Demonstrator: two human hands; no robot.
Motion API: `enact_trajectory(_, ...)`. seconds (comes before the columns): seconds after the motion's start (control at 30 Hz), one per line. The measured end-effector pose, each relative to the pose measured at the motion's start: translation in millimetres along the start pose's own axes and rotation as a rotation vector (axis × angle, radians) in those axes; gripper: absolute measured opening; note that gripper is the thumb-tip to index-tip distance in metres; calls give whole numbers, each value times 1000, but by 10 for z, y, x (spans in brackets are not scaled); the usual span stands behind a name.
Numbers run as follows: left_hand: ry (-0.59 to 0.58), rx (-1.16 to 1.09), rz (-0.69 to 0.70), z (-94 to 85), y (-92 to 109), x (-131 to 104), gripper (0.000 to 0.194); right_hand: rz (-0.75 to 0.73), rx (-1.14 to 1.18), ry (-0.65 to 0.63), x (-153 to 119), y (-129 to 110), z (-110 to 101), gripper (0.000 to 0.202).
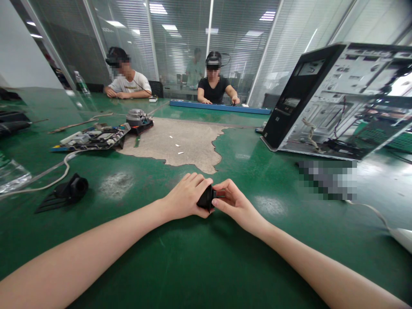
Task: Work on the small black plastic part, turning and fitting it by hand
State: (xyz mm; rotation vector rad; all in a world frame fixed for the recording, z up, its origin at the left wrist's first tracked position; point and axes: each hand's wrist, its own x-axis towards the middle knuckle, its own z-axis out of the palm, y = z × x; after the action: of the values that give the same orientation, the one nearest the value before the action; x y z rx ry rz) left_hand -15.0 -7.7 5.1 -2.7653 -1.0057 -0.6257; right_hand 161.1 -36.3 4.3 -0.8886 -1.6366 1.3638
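Note:
A small black plastic part (205, 199), its exact kind unclear, is held just above the green tabletop (206, 266), in front of me. My left hand (182, 197) wraps round its left side, fingers over the top and thumb underneath. From the other side my right hand (236, 201) pinches the part's right edge between thumb and fingertips. The palm of my left hand hides much of the part. Further left lies a black plastic piece (72, 189) with a round opening and a slatted flap.
An open computer case (331, 101) stands at the right. At the left are a circuit board (96, 137), a round metal-topped component (138, 118), a plastic bottle (11, 174) and a pale cable (66, 169). Two people sit across the table behind a long blue bar (219, 107).

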Motion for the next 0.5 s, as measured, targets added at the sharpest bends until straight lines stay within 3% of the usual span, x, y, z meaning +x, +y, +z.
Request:
enact_trajectory(0.17,-3,-5,-3,-3,-2,-7,52,30,-30,-18,7,1,-23,29)
enact_trajectory(0.33,-21,8,2,-12,-5,-6,56,-50,-97,-34,-12,38,-41,35)
enact_trajectory(0.5,6,-2,-6,-1,2,-4,52,-13,1,-36,-15,20,-20,22)
